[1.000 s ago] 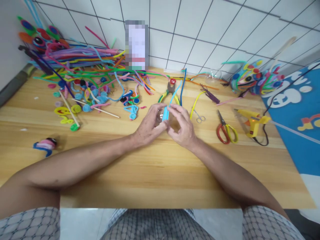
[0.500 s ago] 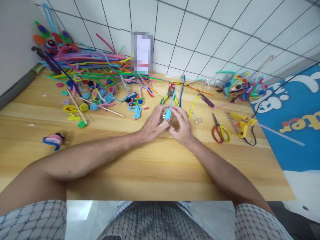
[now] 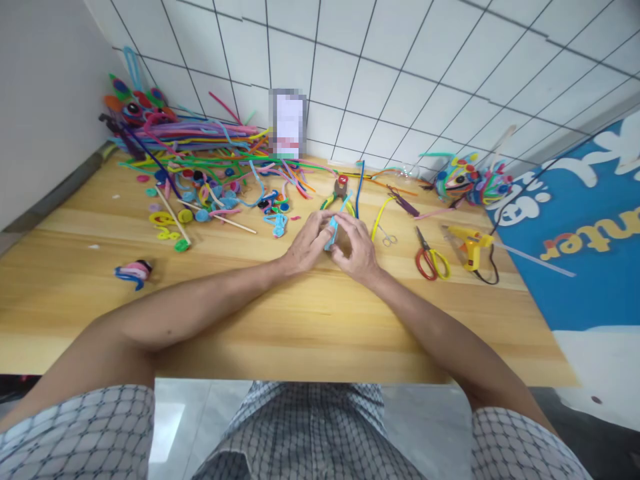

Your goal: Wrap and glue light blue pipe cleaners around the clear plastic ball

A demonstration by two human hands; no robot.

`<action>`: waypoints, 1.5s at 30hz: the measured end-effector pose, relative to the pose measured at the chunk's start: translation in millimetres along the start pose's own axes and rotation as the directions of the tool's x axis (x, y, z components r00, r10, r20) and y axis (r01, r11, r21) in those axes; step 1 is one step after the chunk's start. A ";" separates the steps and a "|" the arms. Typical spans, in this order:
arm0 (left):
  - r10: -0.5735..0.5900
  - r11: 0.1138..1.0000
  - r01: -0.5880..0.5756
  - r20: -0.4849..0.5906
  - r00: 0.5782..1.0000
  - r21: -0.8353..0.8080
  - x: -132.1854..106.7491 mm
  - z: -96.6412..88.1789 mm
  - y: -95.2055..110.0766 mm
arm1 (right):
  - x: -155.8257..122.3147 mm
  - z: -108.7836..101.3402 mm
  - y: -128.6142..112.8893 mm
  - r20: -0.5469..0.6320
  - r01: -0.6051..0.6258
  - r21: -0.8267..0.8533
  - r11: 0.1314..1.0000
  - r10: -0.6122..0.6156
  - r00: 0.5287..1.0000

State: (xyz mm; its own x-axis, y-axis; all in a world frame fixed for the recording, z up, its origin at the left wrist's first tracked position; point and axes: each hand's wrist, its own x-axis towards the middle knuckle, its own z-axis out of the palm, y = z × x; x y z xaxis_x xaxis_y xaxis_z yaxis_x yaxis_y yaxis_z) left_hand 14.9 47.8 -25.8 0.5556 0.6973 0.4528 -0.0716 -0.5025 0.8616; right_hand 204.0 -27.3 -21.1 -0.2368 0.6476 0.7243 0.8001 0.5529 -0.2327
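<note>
Both hands meet over the middle of the table around a light-blue pipe cleaner [image 3: 331,237], which looks bent into a flat bundle with one end sticking up and away. My left hand [image 3: 309,240] pinches it from the left with thumb and fingers. On the other side, my right hand [image 3: 358,247] has its fingertips closed on the same piece. The fingers cover part of the bundle. Just beyond the hands lie pliers [image 3: 341,189] with green-yellow handles. A dark blue pipe cleaner [image 3: 361,187] and a yellow one [image 3: 381,217] lie to their right.
Small scissors [image 3: 389,239], red-and-yellow scissors [image 3: 431,261] and a yellow glue gun [image 3: 471,247] lie to the right. Piled pipe cleaners [image 3: 200,137] and coiled pieces fill the back left. A phone [image 3: 289,123] leans on the tiled wall. A small coiled figure [image 3: 135,272] sits front left.
The camera view has shifted and tilted slightly. The light-blue bundle has turned between my fingers, its upright end now leaning more to the right. Both hands still hold it.
</note>
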 end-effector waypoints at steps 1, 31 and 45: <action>-0.010 1.000 0.010 0.001 1.000 -0.019 -0.2 -0.5 -0.4 | 0.1 1.3 -0.1 -0.002 0.001 -0.005 1.000 -0.001 1.000; -0.107 0.982 0.102 0.024 0.994 0.160 -21.4 -23.9 22.6 | 0.0 17.7 -4.9 0.046 -0.089 0.242 0.966 0.081 0.996; -0.065 0.990 0.059 0.045 0.997 0.124 -18.6 -19.4 17.8 | -2.0 17.3 0.3 -0.033 -0.044 0.239 0.970 0.054 0.998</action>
State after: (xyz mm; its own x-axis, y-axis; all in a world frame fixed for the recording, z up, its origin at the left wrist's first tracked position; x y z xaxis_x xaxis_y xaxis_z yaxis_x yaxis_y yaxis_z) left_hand -12.7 35.8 -14.5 0.5958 0.7048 0.3852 0.0649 -0.5203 0.8515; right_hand 195.2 -19.4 -33.8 -0.1753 0.6586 0.7318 0.6546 0.6332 -0.4131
